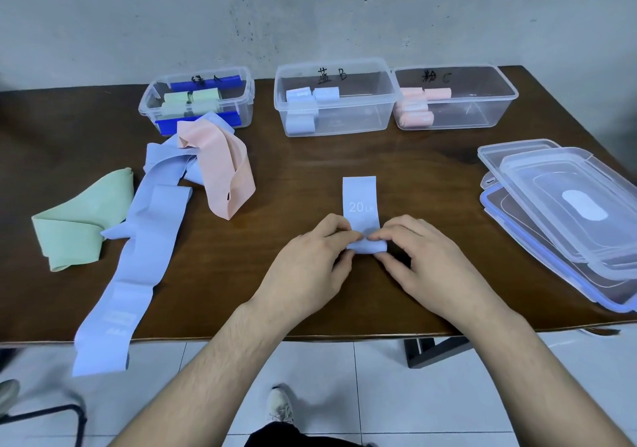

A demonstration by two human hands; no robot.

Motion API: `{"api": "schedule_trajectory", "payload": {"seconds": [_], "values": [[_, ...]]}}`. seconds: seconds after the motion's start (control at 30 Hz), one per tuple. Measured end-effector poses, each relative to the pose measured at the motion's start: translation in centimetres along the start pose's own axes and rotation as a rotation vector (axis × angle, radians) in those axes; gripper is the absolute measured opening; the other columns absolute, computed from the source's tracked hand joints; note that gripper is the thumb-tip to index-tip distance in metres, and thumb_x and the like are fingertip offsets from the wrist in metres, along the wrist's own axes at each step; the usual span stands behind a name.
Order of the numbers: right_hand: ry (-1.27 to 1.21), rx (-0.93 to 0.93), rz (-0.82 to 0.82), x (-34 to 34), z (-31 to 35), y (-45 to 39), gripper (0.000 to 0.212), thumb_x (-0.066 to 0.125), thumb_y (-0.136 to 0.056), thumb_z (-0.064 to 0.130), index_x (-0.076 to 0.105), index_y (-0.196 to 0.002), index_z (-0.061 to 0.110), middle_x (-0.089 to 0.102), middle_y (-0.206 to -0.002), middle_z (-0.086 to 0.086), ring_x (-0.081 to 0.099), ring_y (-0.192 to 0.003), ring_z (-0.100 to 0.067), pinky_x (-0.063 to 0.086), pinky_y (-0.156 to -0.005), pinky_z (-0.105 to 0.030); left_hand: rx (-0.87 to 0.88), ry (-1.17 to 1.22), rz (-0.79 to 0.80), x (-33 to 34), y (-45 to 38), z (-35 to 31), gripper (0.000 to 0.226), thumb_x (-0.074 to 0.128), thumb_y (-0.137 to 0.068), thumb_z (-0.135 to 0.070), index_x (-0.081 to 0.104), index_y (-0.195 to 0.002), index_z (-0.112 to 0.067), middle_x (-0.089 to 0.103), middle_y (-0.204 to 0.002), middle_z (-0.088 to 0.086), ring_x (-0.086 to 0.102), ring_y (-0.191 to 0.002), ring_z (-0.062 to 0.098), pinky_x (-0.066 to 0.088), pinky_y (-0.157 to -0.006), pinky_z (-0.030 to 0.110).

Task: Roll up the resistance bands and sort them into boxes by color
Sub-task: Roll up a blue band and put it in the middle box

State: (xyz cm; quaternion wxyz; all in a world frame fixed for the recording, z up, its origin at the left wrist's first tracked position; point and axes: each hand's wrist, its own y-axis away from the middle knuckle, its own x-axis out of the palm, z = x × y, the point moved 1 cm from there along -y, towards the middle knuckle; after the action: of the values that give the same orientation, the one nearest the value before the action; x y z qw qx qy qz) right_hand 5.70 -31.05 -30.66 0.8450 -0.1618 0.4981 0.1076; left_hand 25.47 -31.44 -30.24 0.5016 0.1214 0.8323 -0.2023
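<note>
Both hands, left hand [310,257] and right hand [418,257], pinch the rolled near end of the blue band [360,202] at frame centre on the counter [396,171]. Rolling step, roughly half done. Next: finish rolling forward, then drop it in the middle box [365,122] holding blue rolls.

L hand [310,257] + R hand [424,257] pinch blue band [360,202] roll | table [310,157]

Blue band [359,202] on the counter: "20 LB", in white print.
Middle box [336,100]: handwritten "蓝 B".
Right box [455,97]: handwritten "粉 C".
Left box [198,98]: handwritten "绿 A", partly hidden.
</note>
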Motion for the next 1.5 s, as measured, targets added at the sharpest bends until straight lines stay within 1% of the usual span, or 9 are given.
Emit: {"api": "schedule_trajectory", "payload": {"seconds": [0.23,0.37,0.5,0.6,0.8,1.0,1.17,1.37,1.5], "values": [[0.006,0.004,0.007,0.0,-0.1,-0.4,0.029,0.058,-0.099,0.030,0.063,-0.127,0.025,0.056,-0.119,0.017,0.048,-0.101,-0.006,0.036,-0.087,-0.015,-0.027,0.018,-0.016,0.1,0.0,0.0,0.028,0.063,-0.095,-0.027,0.065,-0.123,-0.025,0.056,-0.123,-0.014,0.043,-0.070,0.003,0.033,-0.065,0.006],[0.041,0.002,0.029,-0.2,-0.2,-0.5,0.036,0.055,-0.100,0.036,0.059,-0.134,0.030,0.048,-0.120,0.021,0.041,-0.102,-0.003,0.034,-0.087,-0.015,-0.028,-0.013,0.005,-0.2,-0.6,0.1,0.031,0.060,-0.096,-0.029,0.063,-0.127,-0.026,0.057,-0.125,-0.014,0.050,-0.075,0.004,0.040,-0.068,0.013],[0.016,-0.009,0.028,-0.6,0.0,-0.5,0.038,0.062,-0.096,0.036,0.057,-0.133,0.033,0.048,-0.123,0.021,0.042,-0.104,-0.003,0.039,-0.088,-0.018,-0.039,-0.044,0.036,-0.3,-1.2,0.1,0.034,0.055,-0.099,-0.030,0.060,-0.132,-0.026,0.055,-0.128,-0.013,0.063,-0.094,0.011,0.052,-0.076,0.022],[0.004,-0.005,0.033,-0.6,0.0,-1.0,0.031,0.062,-0.096,0.031,0.059,-0.127,0.032,0.052,-0.122,0.020,0.045,-0.104,-0.003,0.041,-0.089,-0.019,-0.059,-0.042,0.074,-0.3,-1.6,0.1,0.034,0.053,-0.101,-0.033,0.058,-0.133,-0.026,0.048,-0.127,-0.014,0.061,-0.088,0.012,0.054,-0.074,0.024],[-0.001,-0.017,0.027,-0.5,0.0,-1.1,0.026,0.061,-0.097,0.030,0.062,-0.123,0.029,0.057,-0.121,0.016,0.050,-0.104,-0.004,0.041,-0.089,-0.018,-0.069,-0.032,0.095,-0.3,-1.4,0.0,0.034,0.050,-0.102,-0.034,0.058,-0.134,-0.026,0.048,-0.124,-0.014,0.058,-0.086,0.010,0.040,-0.065,0.011],[-0.044,-0.069,-0.019,-0.1,0.3,1.8,0.025,0.065,-0.094,0.025,0.064,-0.118,0.030,0.055,-0.113,0.021,0.049,-0.096,-0.002,0.038,-0.081,-0.012,0.003,-0.014,0.035,-0.2,1.5,-0.6,0.028,0.054,-0.100,-0.033,0.064,-0.125,-0.027,0.050,-0.116,-0.018,0.052,-0.072,0.008,0.040,-0.058,0.016],[-0.046,-0.108,-0.005,-0.1,0.8,4.0,0.025,0.064,-0.094,0.024,0.063,-0.118,0.032,0.053,-0.112,0.026,0.046,-0.094,-0.002,0.038,-0.083,-0.013,0.048,0.034,0.027,-0.5,3.7,-1.5,0.025,0.054,-0.098,-0.035,0.065,-0.121,-0.031,0.053,-0.113,-0.020,0.059,-0.075,0.009,0.046,-0.059,0.020],[-0.028,-0.091,-0.024,0.2,1.1,4.2,0.023,0.059,-0.096,0.028,0.063,-0.119,0.029,0.052,-0.113,0.025,0.043,-0.093,-0.004,0.038,-0.084,-0.014,0.029,0.060,0.021,-0.5,4.4,-1.8,0.021,0.064,-0.094,-0.027,0.060,-0.115,-0.030,0.050,-0.115,-0.019,0.043,-0.064,0.002,0.030,-0.052,0.007],[0.049,-0.089,-0.042,0.2,1.2,4.1,0.027,0.059,-0.096,0.030,0.064,-0.123,0.028,0.051,-0.116,0.021,0.042,-0.095,-0.008,0.041,-0.086,-0.020,0.019,0.076,0.030,-0.3,4.2,-1.7,0.022,0.063,-0.094,-0.023,0.062,-0.116,-0.026,0.051,-0.115,-0.018,0.045,-0.063,-0.008,0.030,-0.053,0.005]]}}
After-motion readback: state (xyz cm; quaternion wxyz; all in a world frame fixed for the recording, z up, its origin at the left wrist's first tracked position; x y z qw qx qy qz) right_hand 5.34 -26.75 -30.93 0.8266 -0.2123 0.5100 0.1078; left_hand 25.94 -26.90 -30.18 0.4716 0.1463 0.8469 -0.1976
